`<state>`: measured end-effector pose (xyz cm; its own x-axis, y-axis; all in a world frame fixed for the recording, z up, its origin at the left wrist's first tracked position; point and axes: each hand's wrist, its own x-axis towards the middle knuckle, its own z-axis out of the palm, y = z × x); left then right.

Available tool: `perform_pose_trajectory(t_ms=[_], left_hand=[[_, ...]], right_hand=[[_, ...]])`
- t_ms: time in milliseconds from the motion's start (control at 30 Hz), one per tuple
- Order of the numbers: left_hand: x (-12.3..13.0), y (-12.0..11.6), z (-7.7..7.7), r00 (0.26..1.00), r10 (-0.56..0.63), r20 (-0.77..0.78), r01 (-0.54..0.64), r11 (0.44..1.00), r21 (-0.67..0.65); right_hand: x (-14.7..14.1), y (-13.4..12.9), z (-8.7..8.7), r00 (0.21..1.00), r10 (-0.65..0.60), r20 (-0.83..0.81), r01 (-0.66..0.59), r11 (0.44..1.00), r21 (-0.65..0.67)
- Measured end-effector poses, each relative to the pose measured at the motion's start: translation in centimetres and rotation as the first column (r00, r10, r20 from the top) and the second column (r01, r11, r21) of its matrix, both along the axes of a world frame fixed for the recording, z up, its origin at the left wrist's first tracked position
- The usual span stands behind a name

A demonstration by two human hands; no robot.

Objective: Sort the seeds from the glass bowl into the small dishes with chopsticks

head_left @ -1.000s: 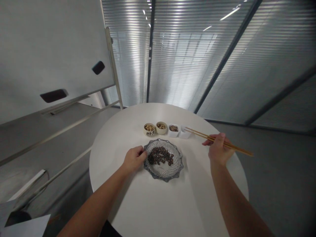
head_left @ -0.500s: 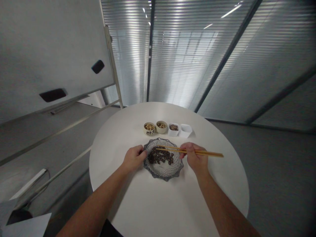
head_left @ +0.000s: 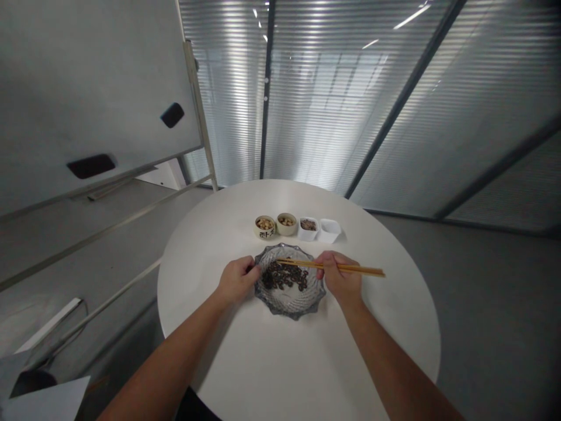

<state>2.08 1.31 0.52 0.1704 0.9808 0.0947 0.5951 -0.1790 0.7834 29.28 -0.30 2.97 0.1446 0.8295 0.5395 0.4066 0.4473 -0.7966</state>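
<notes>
The bamboo chopsticks [head_left: 346, 267] sit slightly further left than a moment earlier, lying nearly level, tips pointing left over the dark seeds [head_left: 284, 276] in the glass dish [head_left: 289, 311]. The right hand [head_left: 342, 278] grips them; the closed left hand [head_left: 238, 280] touches the dish's rim. Beyond stand two small bowls [head_left: 265, 229] [head_left: 286, 223] of pale nuts, a white dish [head_left: 308, 229] of dark pieces, and a white dish [head_left: 329, 230], all on the round white table [head_left: 219, 339].
</notes>
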Motion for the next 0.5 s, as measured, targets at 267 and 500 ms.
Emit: perform_pose_trajectory(t_ms=[267, 500], left_hand=[[0.0, 0.0, -0.2, 1.000, 0.020, 0.007, -0.020, 1.000, -0.002], [-0.1, 0.0, 0.1, 1.000, 0.004, -0.025, -0.004, 1.000, -0.001]], right_hand=[[-0.4, -0.6, 0.3, 0.999, -0.034, 0.027, 0.030, 0.989, 0.142], [-0.3, -1.9, 1.7, 0.996, -0.059, -0.067, 0.074, 0.963, 0.261]])
